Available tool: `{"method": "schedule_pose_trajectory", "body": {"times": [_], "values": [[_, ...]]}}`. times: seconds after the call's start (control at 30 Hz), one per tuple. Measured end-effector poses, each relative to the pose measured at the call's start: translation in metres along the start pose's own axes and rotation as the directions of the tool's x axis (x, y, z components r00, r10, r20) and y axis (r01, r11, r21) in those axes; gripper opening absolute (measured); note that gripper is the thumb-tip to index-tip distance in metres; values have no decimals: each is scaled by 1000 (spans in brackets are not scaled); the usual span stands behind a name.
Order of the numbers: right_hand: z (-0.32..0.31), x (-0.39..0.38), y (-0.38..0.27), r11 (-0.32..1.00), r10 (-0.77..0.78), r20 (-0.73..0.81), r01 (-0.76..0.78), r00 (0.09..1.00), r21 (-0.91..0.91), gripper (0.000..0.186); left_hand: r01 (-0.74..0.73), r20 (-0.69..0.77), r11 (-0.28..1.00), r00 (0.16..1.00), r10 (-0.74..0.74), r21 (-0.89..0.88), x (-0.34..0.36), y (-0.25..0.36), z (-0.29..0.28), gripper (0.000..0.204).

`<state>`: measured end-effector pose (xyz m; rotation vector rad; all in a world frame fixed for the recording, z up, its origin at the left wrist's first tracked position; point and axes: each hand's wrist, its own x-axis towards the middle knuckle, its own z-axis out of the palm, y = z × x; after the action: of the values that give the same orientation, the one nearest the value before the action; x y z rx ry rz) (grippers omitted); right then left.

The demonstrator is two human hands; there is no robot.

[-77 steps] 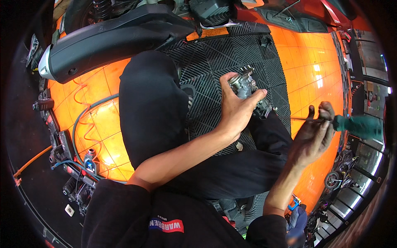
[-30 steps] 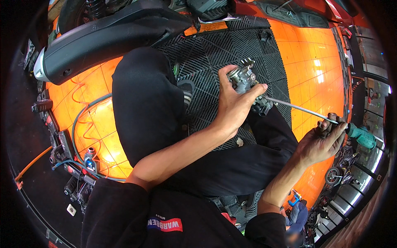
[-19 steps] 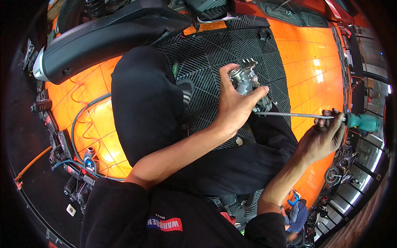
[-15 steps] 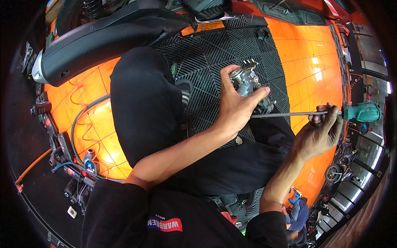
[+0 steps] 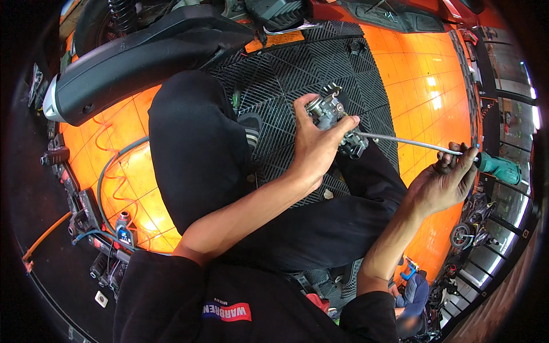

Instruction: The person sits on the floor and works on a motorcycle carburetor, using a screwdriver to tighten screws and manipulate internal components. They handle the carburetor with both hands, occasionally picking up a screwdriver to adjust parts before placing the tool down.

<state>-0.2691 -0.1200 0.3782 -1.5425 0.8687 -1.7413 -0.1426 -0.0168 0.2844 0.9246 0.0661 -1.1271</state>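
Note:
My left hand [image 5: 313, 147] is closed around a metal throttle body [image 5: 327, 112], thumb on the right side and fingers over the left. A dark fitting sits at its lower end, and small prongs stick out at the top. From the right, a long-shafted screwdriver [image 5: 409, 142] with a teal handle reaches the throttle body's right side. Its tip is at or against the part near my left thumb; exact contact cannot be made out. My right hand [image 5: 441, 186] pinches the shaft just short of the handle, fingertips darkened with grime.
A black exhaust muffler [image 5: 148, 63] of a motorbike lies along the upper left. Black ribbed matting [image 5: 274, 74] covers the floor between orange tiles [image 5: 420, 86]. A coiled orange air hose [image 5: 106, 148] and tools lie left. Another person [image 5: 413, 294] sits at the lower right.
The screwdriver has tilted: its tip end rose toward the throttle body's side and its handle dropped. My left hand and the throttle body shifted slightly left.

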Motion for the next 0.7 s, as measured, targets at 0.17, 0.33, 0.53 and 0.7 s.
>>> {"method": "schedule_pose_trajectory", "body": {"times": [0.17,0.33,0.53,0.7], "values": [[-1,-1,2,1000,14,21,-14,1000,20,21,-27,0,1000,1000,27,-6,1,-2,0,76],[-2,-2,3,1000,9,23,-10,1000,11,21,-16,14,1000,1000,17,-3,0,-2,0,78],[-2,-1,4,1000,1,18,-1,1000,8,21,-28,-24,999,999,27,-35,1,-1,1,71],[-5,-1,6,1000,4,31,-4,1000,4,22,-17,-2,1000,1000,17,-9,1,-2,-1,78]]}}
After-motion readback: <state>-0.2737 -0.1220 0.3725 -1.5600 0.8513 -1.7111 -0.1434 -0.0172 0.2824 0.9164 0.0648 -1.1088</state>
